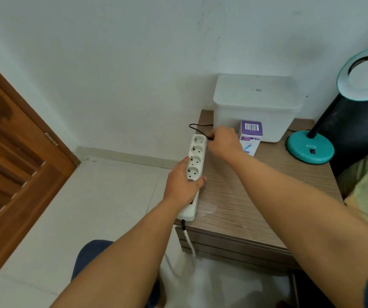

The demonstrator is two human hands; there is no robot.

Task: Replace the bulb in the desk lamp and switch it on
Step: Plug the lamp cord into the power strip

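Already, a frosted white globe bulb (366, 77) was seen seated in the tilted teal shade of the teal metal desk lamp (311, 150), unlit, at the right rear of the wood-grain laminate bedside table (245, 196). From the head view, the bulb swap was judged done, with plugging in and switching on left. A glossy white four-socket plastic power strip (195, 161) was steadied along the table's left edge by the left hand (182, 185), fingers wrapped around its body. The thin black lamp cord (197, 127) was pinched at its plug end by the right hand (224, 142), fingers closed, beside the farthest socket. A purple-and-white cardboard bulb box (250, 138) stood upright before a translucent lidded plastic tub (256, 105).
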